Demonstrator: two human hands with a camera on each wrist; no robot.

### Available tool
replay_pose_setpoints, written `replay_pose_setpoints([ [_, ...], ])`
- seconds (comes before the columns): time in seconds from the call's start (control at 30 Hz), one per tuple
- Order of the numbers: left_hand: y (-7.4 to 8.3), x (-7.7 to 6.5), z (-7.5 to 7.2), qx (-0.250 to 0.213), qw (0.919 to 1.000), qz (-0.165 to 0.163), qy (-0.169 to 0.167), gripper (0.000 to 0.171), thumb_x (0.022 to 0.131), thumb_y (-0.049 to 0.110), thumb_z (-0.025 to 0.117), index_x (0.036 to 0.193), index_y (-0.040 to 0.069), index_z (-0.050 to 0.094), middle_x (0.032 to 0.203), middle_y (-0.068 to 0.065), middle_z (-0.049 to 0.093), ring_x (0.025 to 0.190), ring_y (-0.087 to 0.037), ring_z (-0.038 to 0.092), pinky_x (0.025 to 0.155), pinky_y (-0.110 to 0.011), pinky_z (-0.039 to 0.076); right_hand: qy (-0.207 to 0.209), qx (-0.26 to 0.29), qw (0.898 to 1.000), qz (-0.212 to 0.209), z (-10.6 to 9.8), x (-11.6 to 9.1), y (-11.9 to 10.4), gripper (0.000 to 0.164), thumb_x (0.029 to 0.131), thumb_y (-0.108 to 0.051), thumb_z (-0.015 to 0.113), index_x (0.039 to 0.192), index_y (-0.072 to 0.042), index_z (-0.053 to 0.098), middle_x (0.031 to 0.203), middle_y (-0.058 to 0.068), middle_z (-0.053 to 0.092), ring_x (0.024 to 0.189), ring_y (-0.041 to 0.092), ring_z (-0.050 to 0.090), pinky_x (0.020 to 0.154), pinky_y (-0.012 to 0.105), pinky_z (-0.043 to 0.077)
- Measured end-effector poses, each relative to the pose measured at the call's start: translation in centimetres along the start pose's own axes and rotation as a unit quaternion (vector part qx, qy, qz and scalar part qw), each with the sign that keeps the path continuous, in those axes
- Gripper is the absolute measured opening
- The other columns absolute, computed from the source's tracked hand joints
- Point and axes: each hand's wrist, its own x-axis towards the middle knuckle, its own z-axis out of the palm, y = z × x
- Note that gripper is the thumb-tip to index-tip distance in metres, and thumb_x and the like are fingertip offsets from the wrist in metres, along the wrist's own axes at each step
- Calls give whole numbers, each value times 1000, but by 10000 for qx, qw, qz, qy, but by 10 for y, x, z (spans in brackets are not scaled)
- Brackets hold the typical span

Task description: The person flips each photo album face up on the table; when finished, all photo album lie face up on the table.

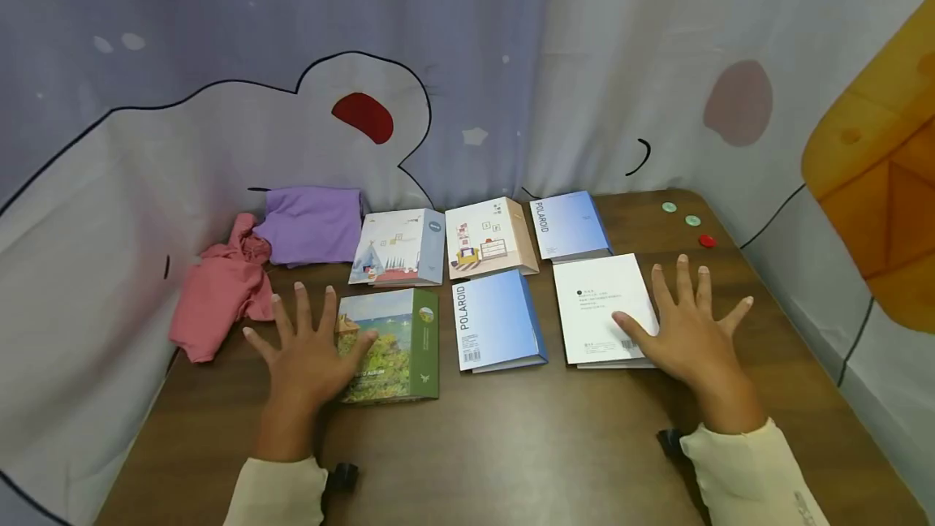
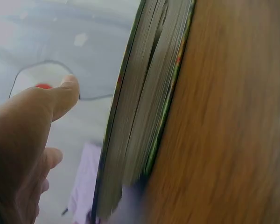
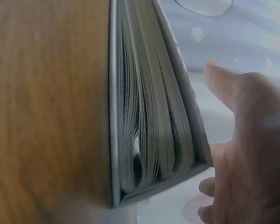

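My left hand (image 1: 307, 364) is spread flat, palm down, with its thumb over the left part of a green landscape-covered photo album (image 1: 424, 339). In the left wrist view, the left hand (image 2: 25, 126) shows apart from that album's page edges (image 2: 140, 102). My right hand (image 1: 694, 339) is also spread, its thumb overlapping the lower right of a white album (image 1: 599, 291) lying back cover up. The right wrist view shows thick pages between the white album's covers (image 3: 154, 102), with the right hand (image 3: 256, 140) beside them. Neither hand grips anything.
Between the hands lies a blue POLAROID album (image 1: 500, 319). Behind are a tent-picture album (image 1: 390, 246), a room-picture album (image 1: 485, 238) and another blue album (image 1: 573, 226). Pink cloth (image 1: 222, 291) and purple cloth (image 1: 314, 226) lie left; green discs (image 1: 692, 221) and a red disc (image 1: 707, 241) right.
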Motion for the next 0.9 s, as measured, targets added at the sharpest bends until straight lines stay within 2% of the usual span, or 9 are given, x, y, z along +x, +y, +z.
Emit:
replay_pose_setpoints([
  [0.23, 18, 1, -2, 53, 9994, 328, 98, 107, 100, 84, 48, 178, 23, 9, 183, -20, -14, 166, -55, -19, 114, -91, -20, -170, -84, 9993, -309, -4, 12, -23, 113, 98, -88, 43, 177, -12, 15, 183, 21, -15, 168, 53, -15, 109, 92, -26],
  [0.43, 34, 4, -1, 7, 9954, 922, -267, 109, 96, 84, 55, 178, 28, 11, 185, -20, -5, 169, -54, -10, 117, -93, -11, -220, -232, 9974, -644, -8, 24, -48, 111, 98, -88, 44, 177, -13, 19, 184, 18, -12, 170, 50, -11, 112, 91, -23],
  [0.57, 42, 0, 6, -97, 9898, 1343, -458, 112, 92, 85, 61, 177, 26, 20, 186, -19, 2, 169, -54, -2, 120, -93, -1, -279, -301, 9945, -965, -4, 32, -70, 108, 99, -86, 44, 177, -16, 18, 185, 15, -12, 171, 47, -8, 115, 89, -24],
  [0.67, 43, -3, 11, -432, 9833, 1664, -597, 114, 88, 81, 71, 176, 24, 26, 186, -17, 5, 169, -55, 4, 121, -92, 4, -301, -198, 9923, -1183, 0, 37, -91, 105, 100, -84, 48, 177, -18, 19, 185, 15, -8, 172, 46, -4, 117, 86, -25],
  [0.77, 41, -3, 15, -724, 9764, 1900, -729, 120, 83, 76, 80, 176, 26, 24, 186, -16, 7, 169, -54, 7, 121, -92, 5, -266, -14, 9899, -1394, 5, 40, -116, 104, 99, -81, 54, 176, -18, 23, 186, 15, -1, 172, 45, 1, 120, 85, -21],
  [0.9, 37, -3, 17, -938, 9689, 2152, -785, 127, 77, 72, 88, 176, 25, 25, 185, -18, 12, 169, -55, 7, 119, -93, 4, -332, 112, 9855, -1660, 15, 43, -144, 103, 99, -81, 55, 176, -19, 25, 186, 14, 4, 173, 42, 4, 122, 86, -16],
])
